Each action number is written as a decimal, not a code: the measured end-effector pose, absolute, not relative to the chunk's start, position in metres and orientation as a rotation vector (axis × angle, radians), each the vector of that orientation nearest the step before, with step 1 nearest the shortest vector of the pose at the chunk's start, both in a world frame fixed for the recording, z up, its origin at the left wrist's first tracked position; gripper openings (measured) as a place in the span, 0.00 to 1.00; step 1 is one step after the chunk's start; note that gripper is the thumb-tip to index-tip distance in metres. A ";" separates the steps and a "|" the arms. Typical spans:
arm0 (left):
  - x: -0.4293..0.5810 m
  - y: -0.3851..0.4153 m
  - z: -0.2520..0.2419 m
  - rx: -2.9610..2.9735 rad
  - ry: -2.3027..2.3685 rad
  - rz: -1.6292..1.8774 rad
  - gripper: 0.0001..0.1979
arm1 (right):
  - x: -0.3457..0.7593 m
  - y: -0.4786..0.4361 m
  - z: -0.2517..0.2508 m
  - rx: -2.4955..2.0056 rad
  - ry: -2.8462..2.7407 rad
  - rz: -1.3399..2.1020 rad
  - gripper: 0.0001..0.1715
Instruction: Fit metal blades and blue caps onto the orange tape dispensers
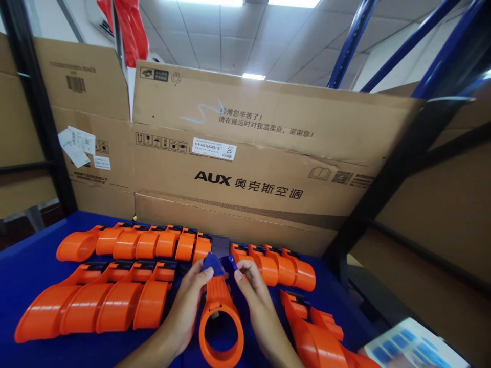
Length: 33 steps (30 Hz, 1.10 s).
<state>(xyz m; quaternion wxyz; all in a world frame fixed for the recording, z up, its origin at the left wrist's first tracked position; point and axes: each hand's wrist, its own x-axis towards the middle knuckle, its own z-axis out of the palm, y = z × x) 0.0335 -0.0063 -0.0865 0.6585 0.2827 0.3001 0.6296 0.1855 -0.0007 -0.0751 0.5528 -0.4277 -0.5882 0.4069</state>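
Note:
Between my hands stands an orange plastic part with a round ring (221,333) at its near end and a ribbed neck. A blue piece (214,263) sits at the top of that neck. My left hand (188,299) is closed on it, the thumb pressing the blue piece. In my right hand (255,291) a small dark blue piece (229,264) is pinched between thumb and fingers, close beside the neck's top. Whether the two blue pieces touch, I cannot tell.
Rows of similar orange parts lie at the back left (146,243), front left (118,301), back right (284,268) and front right (318,337) on the blue surface (23,273). A cardboard sheet (249,168) stands behind. A white box (414,345) is at the lower right.

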 end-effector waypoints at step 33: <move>0.026 -0.003 -0.092 0.850 0.620 1.540 0.28 | 0.206 -0.009 -0.068 -0.951 -2.071 0.050 0.38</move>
